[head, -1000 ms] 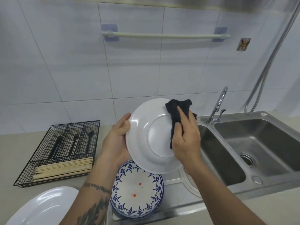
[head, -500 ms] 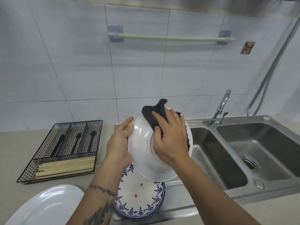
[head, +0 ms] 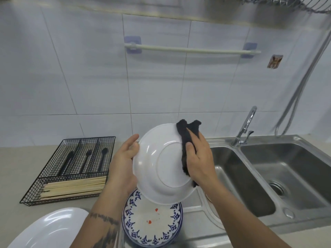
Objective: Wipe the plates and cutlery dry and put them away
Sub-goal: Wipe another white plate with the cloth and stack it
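Above the sink [head: 250, 176], left hand [head: 123, 163] grips white plate [head: 161, 169]; right hand [head: 198, 158] presses cloth [head: 185, 140]: wipe the rim fully.

My beige countertop [head: 14, 169] has the black wire cutlery tray [head: 69, 169] sitting on it at the left, a white plate [head: 48, 230] near the front edge, and the blue-patterned plates [head: 152, 224] stacked by the steel sink [head: 268, 176].
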The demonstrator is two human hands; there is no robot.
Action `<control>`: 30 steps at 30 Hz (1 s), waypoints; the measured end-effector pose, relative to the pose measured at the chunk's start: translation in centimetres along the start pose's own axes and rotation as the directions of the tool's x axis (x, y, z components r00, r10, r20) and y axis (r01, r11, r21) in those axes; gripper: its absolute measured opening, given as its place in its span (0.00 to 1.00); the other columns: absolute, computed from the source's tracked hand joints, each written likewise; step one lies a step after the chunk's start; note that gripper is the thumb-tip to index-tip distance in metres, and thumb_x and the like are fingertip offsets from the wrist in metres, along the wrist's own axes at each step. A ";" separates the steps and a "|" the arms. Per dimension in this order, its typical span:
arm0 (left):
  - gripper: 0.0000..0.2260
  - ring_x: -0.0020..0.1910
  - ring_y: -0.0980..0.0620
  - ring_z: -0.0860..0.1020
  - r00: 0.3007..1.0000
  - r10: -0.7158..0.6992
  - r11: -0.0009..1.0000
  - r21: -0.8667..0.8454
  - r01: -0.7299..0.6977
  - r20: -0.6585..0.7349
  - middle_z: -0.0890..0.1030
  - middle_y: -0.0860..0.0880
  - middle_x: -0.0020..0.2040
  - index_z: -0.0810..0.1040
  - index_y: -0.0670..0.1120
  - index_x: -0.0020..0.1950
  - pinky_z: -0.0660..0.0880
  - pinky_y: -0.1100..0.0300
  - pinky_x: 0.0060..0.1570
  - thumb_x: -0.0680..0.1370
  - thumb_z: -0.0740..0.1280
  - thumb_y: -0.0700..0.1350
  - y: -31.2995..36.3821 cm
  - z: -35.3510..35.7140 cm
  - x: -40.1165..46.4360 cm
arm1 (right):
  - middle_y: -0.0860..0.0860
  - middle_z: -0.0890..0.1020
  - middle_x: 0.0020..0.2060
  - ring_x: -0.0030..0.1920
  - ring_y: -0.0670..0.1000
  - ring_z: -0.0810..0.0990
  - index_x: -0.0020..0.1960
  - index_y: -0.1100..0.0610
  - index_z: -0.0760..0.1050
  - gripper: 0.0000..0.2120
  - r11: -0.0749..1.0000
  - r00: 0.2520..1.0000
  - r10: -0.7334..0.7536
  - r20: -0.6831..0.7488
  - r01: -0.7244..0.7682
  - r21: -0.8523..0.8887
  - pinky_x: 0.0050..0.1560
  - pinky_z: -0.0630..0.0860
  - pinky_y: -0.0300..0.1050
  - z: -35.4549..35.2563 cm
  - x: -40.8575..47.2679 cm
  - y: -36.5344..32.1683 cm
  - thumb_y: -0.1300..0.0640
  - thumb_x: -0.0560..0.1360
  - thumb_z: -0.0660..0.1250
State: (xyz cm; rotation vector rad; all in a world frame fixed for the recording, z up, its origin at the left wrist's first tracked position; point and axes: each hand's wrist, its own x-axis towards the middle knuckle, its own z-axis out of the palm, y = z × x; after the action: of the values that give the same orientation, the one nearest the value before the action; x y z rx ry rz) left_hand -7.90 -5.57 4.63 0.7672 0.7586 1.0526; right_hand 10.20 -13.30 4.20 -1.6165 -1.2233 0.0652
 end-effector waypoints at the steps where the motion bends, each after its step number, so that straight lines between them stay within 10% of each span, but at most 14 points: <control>1: 0.11 0.51 0.47 0.81 1.000 0.023 0.999 0.034 -0.023 0.002 0.81 0.44 0.63 0.82 0.54 0.58 0.78 0.50 0.51 0.82 0.63 0.41 0.1 -0.2 0.1 | 0.40 0.71 0.65 0.65 0.38 0.67 0.72 0.44 0.69 0.24 1.000 1.000 0.023 0.014 -0.023 0.016 0.67 0.63 0.40 -0.2 0.0 0.1 0.56 0.77 0.54; 6: 0.14 0.49 0.47 0.82 0.978 0.198 0.924 0.321 -0.209 0.066 0.85 0.47 0.53 0.84 0.58 0.56 0.78 0.46 0.57 0.80 0.67 0.40 0.3 0.2 -0.6 | 0.46 0.74 0.63 0.63 0.46 0.70 0.73 0.42 0.67 0.24 0.998 0.994 0.058 0.089 -0.058 0.004 0.66 0.66 0.43 -0.6 0.6 -0.3 0.57 0.79 0.54; 14: 0.15 0.28 0.57 0.66 0.847 0.428 0.667 0.522 -0.532 0.317 0.71 0.51 0.29 0.82 0.56 0.56 0.68 0.68 0.32 0.80 0.67 0.36 1.7 0.8 0.3 | 0.42 0.82 0.44 0.47 0.46 0.79 0.56 0.47 0.77 0.11 0.999 0.971 -0.033 0.236 0.038 -0.018 0.50 0.77 0.51 -2.3 0.4 -2.2 0.58 0.76 0.64; 19: 0.11 0.48 0.59 0.80 0.840 0.489 0.685 0.493 -0.537 0.235 0.84 0.56 0.47 0.81 0.58 0.57 0.74 0.66 0.53 0.78 0.68 0.44 0.9 0.5 0.5 | 0.43 0.79 0.44 0.45 0.47 0.77 0.55 0.50 0.77 0.12 0.975 0.974 -0.205 0.095 0.212 -0.065 0.45 0.75 0.50 -1.2 -1.7 -3.0 0.59 0.74 0.64; 24: 0.18 0.65 0.62 0.71 0.968 0.241 0.966 0.110 -0.233 -0.066 0.72 0.53 0.72 0.78 0.58 0.66 0.67 0.52 0.70 0.80 0.66 0.40 -0.8 1.8 0.5 | 0.50 0.80 0.49 0.45 0.53 0.78 0.60 0.55 0.76 0.18 0.898 0.911 -0.384 0.148 0.406 -0.172 0.43 0.76 0.52 0.3 -3.4 -2.6 0.59 0.72 0.61; 30: 0.37 0.60 0.47 0.75 0.954 0.029 0.998 -0.050 -0.046 -0.299 0.66 0.44 0.72 0.76 0.55 0.68 0.76 0.56 0.46 0.72 0.50 0.22 -0.3 1.3 1.8 | 0.51 0.79 0.49 0.46 0.52 0.75 0.62 0.55 0.75 0.18 0.860 0.872 -0.380 0.310 0.456 -0.228 0.46 0.74 0.51 0.3 -4.7 -1.6 0.57 0.73 0.59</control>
State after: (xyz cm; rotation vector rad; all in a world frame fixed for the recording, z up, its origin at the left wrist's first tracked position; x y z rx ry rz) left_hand -6.14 -4.23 4.75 0.5822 0.9698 1.2354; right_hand 6.78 -16.63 2.90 -1.5834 -1.8413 -0.2042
